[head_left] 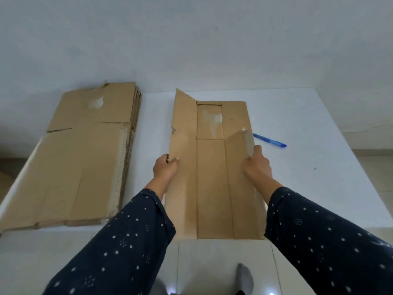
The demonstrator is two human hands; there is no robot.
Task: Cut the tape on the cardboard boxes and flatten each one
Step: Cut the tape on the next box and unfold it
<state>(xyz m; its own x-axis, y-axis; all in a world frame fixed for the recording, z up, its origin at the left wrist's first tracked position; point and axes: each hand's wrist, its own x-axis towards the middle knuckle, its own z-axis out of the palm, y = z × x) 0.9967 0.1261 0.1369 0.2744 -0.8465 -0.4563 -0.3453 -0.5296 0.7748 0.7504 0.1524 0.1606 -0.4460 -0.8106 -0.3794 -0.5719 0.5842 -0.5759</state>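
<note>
Nearest, a foot in a grey sock [245, 277] stands on the tiled floor [212, 262]. Above it, two dark dotted sleeves [119, 241] reach forward to the white surface [308, 177]. The left hand [165, 167] grips the left edge of the cardboard box [210, 177], fingers curled round it. The right hand [257, 165] grips the right edge the same way. The box lies opened and almost flat in the middle of the surface. A blue pen [269, 140] lies just beside its right side. Further left lies a stack of flattened boxes [89, 156].
</note>
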